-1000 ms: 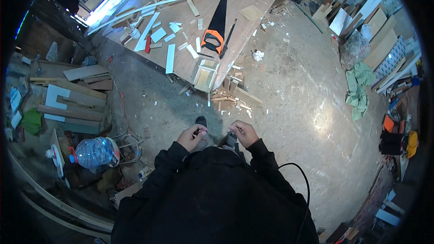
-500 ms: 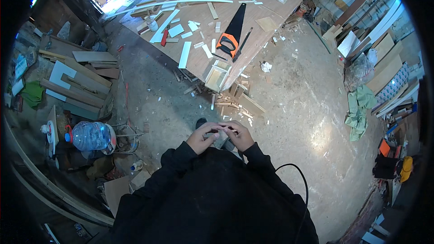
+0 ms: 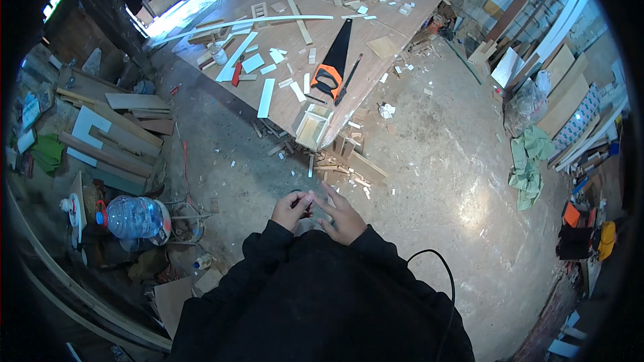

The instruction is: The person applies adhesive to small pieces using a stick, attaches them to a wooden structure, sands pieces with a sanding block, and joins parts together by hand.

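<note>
Close in front of my body, my left hand (image 3: 292, 210) is closed, its fingers curled and the thumb and fingertips pressed together. Whatever it pinches, if anything, is hidden. Beside it my right hand (image 3: 343, 219) has its fingers stretched apart, with fingertips close to the left ones; nothing shows in it. Beyond both hands, at the near corner of a wooden worktable (image 3: 288, 111), stands a small open wooden box (image 3: 313, 127). A handsaw (image 3: 333, 60) with an orange and black handle lies behind it, and a thin dark tool (image 3: 349, 79) lies to its right.
Wood offcuts (image 3: 343, 164) litter the floor under the table corner. Boards (image 3: 111, 151) and a large water bottle (image 3: 134, 217) stand at left. Panels and a green cloth (image 3: 528, 164) line the right side. A black cable (image 3: 451, 281) loops beside my right arm.
My hands, which met at the fingertips, have separated slightly; the right fingers have straightened and spread, the left ones have curled. The view has shifted a little, moving the table leftward.
</note>
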`<act>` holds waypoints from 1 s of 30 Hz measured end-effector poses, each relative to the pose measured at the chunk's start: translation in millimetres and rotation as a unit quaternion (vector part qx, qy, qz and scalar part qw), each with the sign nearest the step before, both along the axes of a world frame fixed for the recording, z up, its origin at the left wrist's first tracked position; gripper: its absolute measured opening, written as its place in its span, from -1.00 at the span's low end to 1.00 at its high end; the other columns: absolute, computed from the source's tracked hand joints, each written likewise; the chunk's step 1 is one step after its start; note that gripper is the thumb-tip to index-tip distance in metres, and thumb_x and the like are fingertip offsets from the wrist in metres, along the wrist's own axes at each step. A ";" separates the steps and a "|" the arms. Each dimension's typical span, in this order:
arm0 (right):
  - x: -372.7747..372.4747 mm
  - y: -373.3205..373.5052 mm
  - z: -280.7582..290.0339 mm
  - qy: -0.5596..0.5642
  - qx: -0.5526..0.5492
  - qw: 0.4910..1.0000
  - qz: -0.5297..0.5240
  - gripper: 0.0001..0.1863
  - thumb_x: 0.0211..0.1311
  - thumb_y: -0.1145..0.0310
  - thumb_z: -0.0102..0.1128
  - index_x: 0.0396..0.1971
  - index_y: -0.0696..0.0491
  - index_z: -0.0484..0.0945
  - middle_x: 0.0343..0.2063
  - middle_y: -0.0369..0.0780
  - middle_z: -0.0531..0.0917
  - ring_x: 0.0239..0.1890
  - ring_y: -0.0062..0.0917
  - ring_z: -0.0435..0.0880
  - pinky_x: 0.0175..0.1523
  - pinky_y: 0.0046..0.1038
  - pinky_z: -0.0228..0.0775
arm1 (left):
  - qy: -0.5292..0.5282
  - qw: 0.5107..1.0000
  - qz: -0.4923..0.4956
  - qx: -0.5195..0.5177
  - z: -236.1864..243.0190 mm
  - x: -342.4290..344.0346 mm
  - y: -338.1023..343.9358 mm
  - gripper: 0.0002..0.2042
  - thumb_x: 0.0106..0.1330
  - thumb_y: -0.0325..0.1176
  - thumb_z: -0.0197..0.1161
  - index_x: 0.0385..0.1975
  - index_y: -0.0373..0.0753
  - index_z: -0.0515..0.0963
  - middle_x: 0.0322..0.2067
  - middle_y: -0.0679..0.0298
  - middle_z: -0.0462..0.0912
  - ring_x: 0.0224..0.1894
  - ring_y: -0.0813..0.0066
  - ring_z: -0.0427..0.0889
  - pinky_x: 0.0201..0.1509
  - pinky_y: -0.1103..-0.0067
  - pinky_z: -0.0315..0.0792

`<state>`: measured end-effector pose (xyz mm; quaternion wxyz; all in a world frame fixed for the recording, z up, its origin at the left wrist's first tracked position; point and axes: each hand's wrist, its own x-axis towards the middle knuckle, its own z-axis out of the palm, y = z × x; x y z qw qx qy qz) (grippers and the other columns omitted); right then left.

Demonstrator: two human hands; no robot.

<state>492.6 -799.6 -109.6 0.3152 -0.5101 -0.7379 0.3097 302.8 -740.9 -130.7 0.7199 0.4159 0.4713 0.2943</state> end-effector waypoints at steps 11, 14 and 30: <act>21.4 -12.6 15.3 -0.137 0.044 0.989 -0.028 -0.23 0.10 0.40 0.28 0.36 -0.15 0.22 0.31 0.08 0.19 0.22 0.01 0.35 0.28 -0.19 0.26 | -0.020 0.998 -0.052 -0.012 0.1 17.8 5.3 -0.77 0.37 -0.30 0.22 -0.19 -0.37 0.59 -0.43 0.38 0.58 -0.38 0.67 0.55 -0.24 0.66 0.51; 26.4 -14.8 9.6 -0.125 0.032 0.991 -0.021 -0.21 0.09 0.36 0.27 0.37 -0.22 0.18 0.31 0.08 0.19 0.20 0.03 0.37 0.25 -0.15 0.31 | 0.006 0.999 -0.047 -0.002 -0.4 27.1 1.3 -0.76 0.38 -0.29 0.22 -0.18 -0.38 0.59 -0.43 0.38 0.58 -0.39 0.67 0.55 -0.25 0.66 0.51; 35.4 -4.3 20.3 -0.143 -0.006 0.990 -0.002 -0.23 0.11 0.34 0.30 0.36 -0.08 0.19 0.31 0.10 0.17 0.22 0.04 0.35 0.26 -0.20 0.31 | 0.002 1.000 -0.012 0.014 -6.4 52.6 3.2 -0.76 0.32 -0.28 0.22 -0.27 -0.39 0.55 -0.39 0.31 0.52 -0.33 0.61 0.56 -0.20 0.62 0.60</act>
